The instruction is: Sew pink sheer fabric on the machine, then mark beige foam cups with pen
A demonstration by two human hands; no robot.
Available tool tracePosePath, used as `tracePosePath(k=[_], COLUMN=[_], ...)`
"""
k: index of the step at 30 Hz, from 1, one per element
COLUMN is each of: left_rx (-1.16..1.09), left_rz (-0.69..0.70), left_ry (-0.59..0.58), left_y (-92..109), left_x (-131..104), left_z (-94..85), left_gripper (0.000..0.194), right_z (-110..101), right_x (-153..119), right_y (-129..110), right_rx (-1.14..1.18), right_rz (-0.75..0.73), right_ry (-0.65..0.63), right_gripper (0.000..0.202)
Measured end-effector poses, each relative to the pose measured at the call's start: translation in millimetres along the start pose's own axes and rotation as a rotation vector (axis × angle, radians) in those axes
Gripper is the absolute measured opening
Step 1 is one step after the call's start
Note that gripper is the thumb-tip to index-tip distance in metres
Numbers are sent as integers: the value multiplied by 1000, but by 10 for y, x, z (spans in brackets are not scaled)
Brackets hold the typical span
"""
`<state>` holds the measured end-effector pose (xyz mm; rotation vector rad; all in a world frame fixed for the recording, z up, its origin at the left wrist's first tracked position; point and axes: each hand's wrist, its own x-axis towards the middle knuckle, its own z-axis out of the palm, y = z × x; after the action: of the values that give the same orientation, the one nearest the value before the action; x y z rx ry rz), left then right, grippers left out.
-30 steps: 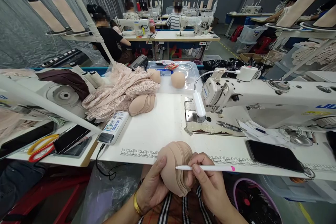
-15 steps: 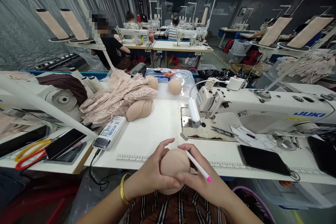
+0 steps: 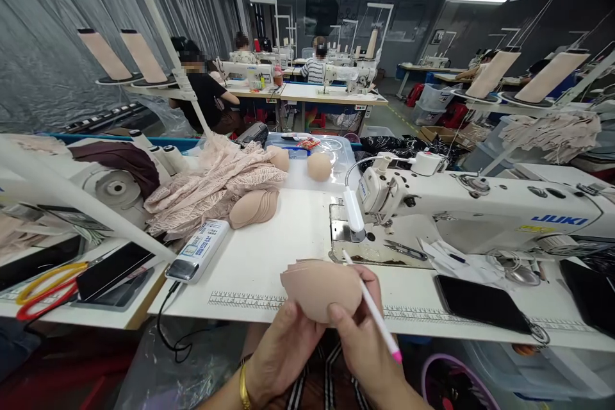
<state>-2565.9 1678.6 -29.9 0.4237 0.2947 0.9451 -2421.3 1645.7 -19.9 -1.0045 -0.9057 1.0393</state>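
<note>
A small stack of beige fabric cups [image 3: 319, 288] is held up over the table's front edge, its layers fanned at the upper left. My right hand [image 3: 362, 333] grips the stack's right side, thumb on the front face. A white pen with a pink end [image 3: 377, 320] rests between that hand's fingers, slanting down to the right. My left hand [image 3: 283, 349] is cupped under the stack's lower left, fingers apart behind it and thumb up; whether those hidden fingertips touch it is unclear. Another stack of beige cups [image 3: 254, 208] lies beside lace fabric [image 3: 211, 182].
A JUKI sewing machine [image 3: 480, 205] fills the right side, with thread snips [image 3: 406, 250] and a black phone [image 3: 480, 304] before it. At left are a white box-shaped device [image 3: 204, 250] and orange-handled scissors [image 3: 48, 285]. Two rounded cups [image 3: 318, 167] sit behind; people work farther back.
The held cups have been raised and turned, now showing a broad face with fanned edges. My left hand has lowered and opened from around them; my right hand still has the pen.
</note>
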Motion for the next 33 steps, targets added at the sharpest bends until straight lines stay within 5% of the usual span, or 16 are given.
tracePosePath(k=[5, 8, 15, 27, 33], left_rx=[-151, -154, -161, -122, -58], left_rz=[-80, -211, -228, -480, -343], left_ry=[173, 180, 175, 88, 76], left_y=[70, 218, 320, -6, 43], left_x=[53, 129, 278, -274, -331], left_z=[-128, -104, -50, -301, -245], left_gripper=[69, 76, 75, 56, 81], right_z=[-91, -235, -212, -249, -398], right_x=[-104, 33, 348, -38, -111], right_y=[63, -24, -203, -78, 1], right_rx=[-209, -268, -157, 88, -16], right_rz=[0, -47, -38, 170, 78], right_ry=[-130, -184, -201, -317, -18], right_gripper=[67, 57, 55, 61, 52])
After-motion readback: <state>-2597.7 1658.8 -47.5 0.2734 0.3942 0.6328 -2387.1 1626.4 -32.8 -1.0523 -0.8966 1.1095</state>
